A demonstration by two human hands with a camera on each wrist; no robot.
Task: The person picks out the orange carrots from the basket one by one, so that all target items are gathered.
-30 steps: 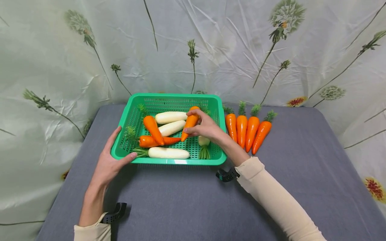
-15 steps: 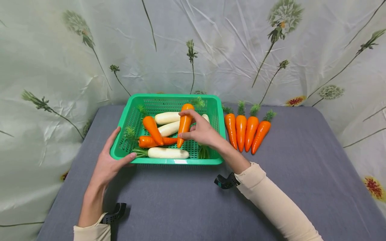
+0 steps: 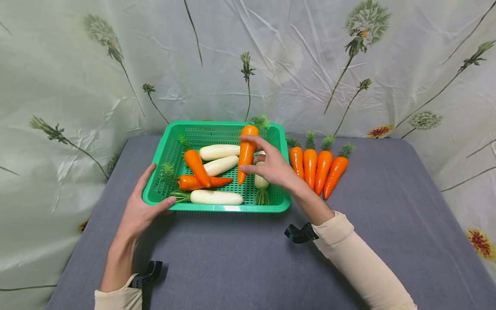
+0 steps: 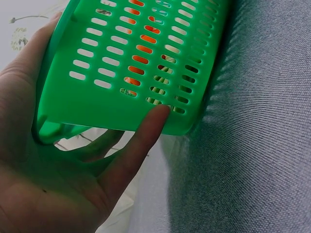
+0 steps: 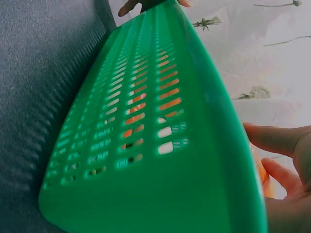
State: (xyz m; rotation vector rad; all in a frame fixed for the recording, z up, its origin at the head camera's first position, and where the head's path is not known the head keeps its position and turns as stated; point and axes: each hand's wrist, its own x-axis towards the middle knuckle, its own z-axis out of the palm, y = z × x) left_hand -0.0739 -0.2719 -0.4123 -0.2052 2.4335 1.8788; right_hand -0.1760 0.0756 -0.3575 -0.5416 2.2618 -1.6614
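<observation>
My right hand [image 3: 272,163] pinches an orange carrot [image 3: 246,150] with a green leafy top between thumb and fingers, over the right half of a green plastic basket [image 3: 228,208]. The carrot stands nearly upright in view, leaves away from me. At the basket's near left corner, my left hand [image 3: 137,213] holds the rim; in the left wrist view a fingertip [image 4: 158,116] presses the outer wall. Inside the basket lie two carrots, one [image 3: 196,167] across the other [image 3: 191,182], and several white radishes [image 3: 217,197]. The right wrist view mostly shows the basket wall [image 5: 146,189], with the held carrot largely hidden.
Right of the basket, several carrots [image 3: 310,168] lie side by side on the grey cloth-covered table [image 3: 232,262]. Behind the table hangs a pale curtain [image 3: 217,56] with a dandelion print. A black wrist strap [image 3: 147,275] shows at the left sleeve.
My right hand moved left with the carrot, then back right and slightly away from me, lifting the carrot's leaves over the far rim. The left hand stayed on the basket.
</observation>
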